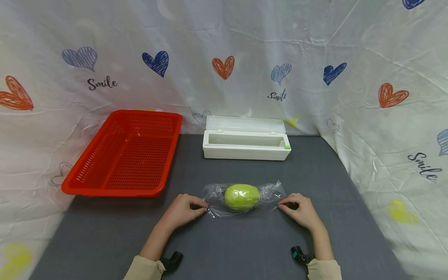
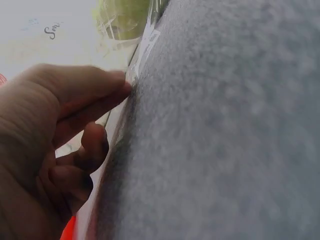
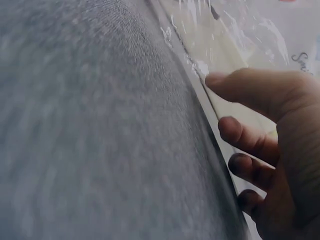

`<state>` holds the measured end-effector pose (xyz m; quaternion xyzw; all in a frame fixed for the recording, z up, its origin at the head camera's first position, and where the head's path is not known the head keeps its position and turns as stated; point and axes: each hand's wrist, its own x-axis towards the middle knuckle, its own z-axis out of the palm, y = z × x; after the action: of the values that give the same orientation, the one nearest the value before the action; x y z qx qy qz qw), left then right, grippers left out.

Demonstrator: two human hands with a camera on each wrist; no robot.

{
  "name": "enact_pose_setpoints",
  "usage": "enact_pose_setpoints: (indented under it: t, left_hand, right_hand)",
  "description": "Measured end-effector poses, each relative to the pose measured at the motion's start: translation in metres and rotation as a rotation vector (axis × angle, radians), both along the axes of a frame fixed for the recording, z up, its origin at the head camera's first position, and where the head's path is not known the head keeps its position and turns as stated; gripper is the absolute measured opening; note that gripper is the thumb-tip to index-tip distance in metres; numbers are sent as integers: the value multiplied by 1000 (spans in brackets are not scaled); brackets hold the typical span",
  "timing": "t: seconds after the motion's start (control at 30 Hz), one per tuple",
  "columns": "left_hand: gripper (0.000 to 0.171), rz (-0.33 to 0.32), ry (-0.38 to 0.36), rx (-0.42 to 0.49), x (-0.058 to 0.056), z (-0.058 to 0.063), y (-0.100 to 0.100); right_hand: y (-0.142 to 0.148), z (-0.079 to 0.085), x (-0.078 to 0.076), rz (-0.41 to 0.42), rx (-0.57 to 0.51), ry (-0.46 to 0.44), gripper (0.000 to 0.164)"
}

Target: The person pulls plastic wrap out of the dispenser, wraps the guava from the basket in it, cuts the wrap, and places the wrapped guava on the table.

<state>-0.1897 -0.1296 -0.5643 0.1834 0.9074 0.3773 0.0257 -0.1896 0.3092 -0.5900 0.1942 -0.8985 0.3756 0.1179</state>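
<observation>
A yellow-green oval fruit, like a small melon (image 1: 242, 196), lies wrapped in clear plastic wrap (image 1: 216, 196) on the grey table. The film spreads out crumpled on both sides of the fruit. At its left end my left hand (image 1: 185, 210) pinches the edge between thumb and forefinger. My right hand (image 1: 301, 210) pinches the right end with the fingertips low over the table. In the left wrist view, stretched plastic wrap (image 2: 145, 47) runs from my fingertips toward the fruit (image 2: 125, 20). The right wrist view shows shiny film (image 3: 200, 66) at my thumb tip, the other fingers loosely bent.
Beyond the fruit stands a long white plastic-wrap dispenser box (image 1: 246, 153) with its lid up. A red plastic basket (image 1: 161, 190) sits at the back left. A white curtain (image 1: 245, 23) printed with hearts hangs behind and beside the table (image 1: 241, 249).
</observation>
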Motion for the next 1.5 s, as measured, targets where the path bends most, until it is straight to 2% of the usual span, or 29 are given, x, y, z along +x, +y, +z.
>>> enact_pose_setpoints:
  t: [0.13, 0.27, 0.4, 0.6, 0.8, 0.97, 1.07, 1.17, 1.3, 1.4, 1.5]
  left_hand:
    - [11, 55, 31, 13, -2, -1, 3]
    - [11, 74, 65, -8, -5, -2, 6]
    - [15, 47, 61, -64, -3, 0, 7]
    - [27, -26, 30, -113, 2, 6, 3]
    - [24, -69, -9, -129, 5, 8, -1]
    - [17, -40, 7, -76, 7, 11, -5]
    - [11, -16, 21, -15, 8, 17, -8]
    - [6, 4, 51, 43, 7, 29, -8]
    - [6, 9, 150, 103, 5, 49, 0]
    - [10, -25, 238, 121, 0, 62, 13]
    - [16, -54, 266, 104, -8, 71, 30]
  right_hand:
    - [-6, -2, -7, -22, 11, 0, 12]
    - [-9, -2, -12, -36, 27, -10, 12]
    - [-10, -2, -12, -29, 39, -26, 14]
    - [-12, 1, -10, -55, -1, -85, 5]
    - [-15, 0, -9, -91, -11, -55, 10]
    - [-12, 7, -5, -174, -113, -169, 19]
    - [-7, 15, -3, -234, -170, -208, 24]
    - [-6, 24, -3, -299, -191, -166, 26]
    - [-14, 40, -6, -350, -218, -47, 24]
    - [-28, 52, -11, -310, -266, 69, 22]
    - [-42, 61, -16, -213, -252, 155, 22]
